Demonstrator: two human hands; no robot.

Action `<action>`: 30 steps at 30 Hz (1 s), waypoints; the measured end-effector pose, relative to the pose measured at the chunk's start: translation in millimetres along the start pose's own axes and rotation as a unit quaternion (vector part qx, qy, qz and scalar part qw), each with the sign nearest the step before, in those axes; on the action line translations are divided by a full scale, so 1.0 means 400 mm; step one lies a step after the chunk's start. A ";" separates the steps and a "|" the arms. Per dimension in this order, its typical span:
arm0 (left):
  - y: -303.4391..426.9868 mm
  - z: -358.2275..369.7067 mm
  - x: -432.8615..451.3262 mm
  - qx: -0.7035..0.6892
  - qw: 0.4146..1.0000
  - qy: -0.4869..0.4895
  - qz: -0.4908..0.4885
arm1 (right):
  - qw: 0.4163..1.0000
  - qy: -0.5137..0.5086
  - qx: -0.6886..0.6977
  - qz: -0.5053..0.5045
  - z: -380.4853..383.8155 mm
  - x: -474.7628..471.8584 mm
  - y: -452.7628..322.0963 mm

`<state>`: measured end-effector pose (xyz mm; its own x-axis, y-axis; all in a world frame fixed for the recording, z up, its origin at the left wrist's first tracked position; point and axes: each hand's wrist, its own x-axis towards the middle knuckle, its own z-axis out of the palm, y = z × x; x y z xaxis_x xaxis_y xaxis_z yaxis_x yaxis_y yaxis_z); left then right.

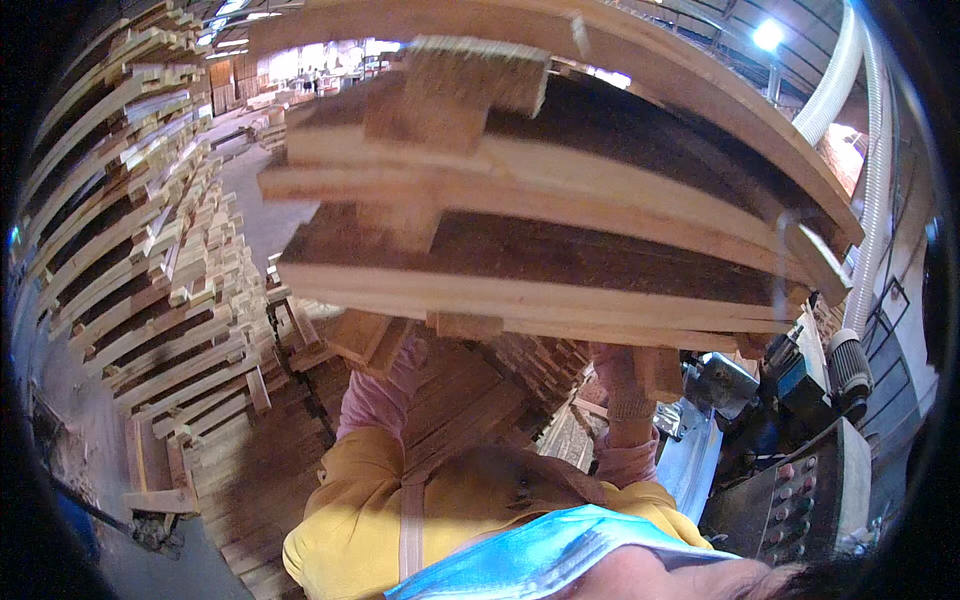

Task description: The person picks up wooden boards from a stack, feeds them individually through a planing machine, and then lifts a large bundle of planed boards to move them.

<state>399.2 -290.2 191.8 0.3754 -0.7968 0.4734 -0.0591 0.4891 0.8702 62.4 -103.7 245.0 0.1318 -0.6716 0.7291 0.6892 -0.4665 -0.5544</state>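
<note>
A layered stack of wooden boards (540, 292) fills the view before my chest, with short wooden blocks (439, 225) between its layers. It is somewhat blurred. Both my arms reach up to its underside. My left hand (411, 351) is mostly hidden beneath the left part of the stack, near a jutting wooden block (361, 336). Under the right part, my right hand (609, 363) shows only in part, beside another wooden block (661, 373). Both hands appear to hold the stack from below; their fingers are out of sight.
Tall piles of stacked wooden strips (172, 255) stand at left. More wood pieces (544, 367) lie below the boards. At right are a machine with an electric motor (850, 367), a control panel with buttons (791, 495) and ribbed hoses (832, 97). People (310, 79) stand far back.
</note>
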 end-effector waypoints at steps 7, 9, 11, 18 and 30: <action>-0.007 0.010 0.027 0.009 1.000 0.005 0.000 | 0.997 0.051 0.048 0.036 0.006 -0.028 0.031; -0.026 -0.020 0.007 0.025 1.000 0.013 -0.005 | 0.996 0.071 0.032 0.048 0.016 -0.055 0.021; -0.072 -0.061 -0.047 0.055 0.998 0.007 -0.035 | 0.994 0.093 0.012 0.055 0.018 -0.090 0.002; -0.241 -0.349 -0.359 0.161 0.969 0.005 -0.189 | 0.979 0.171 -0.046 0.104 0.059 -0.191 0.018; -0.227 -1.026 -0.943 0.264 0.886 0.037 -0.380 | 0.912 0.315 -0.154 0.213 0.206 -0.441 0.110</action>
<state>642.8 111.4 -121.9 0.5513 -0.7897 -0.2692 -0.1811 -0.4283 0.8853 128.1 41.7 125.1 -0.1609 -0.9819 0.0996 0.4254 -0.1601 -0.8907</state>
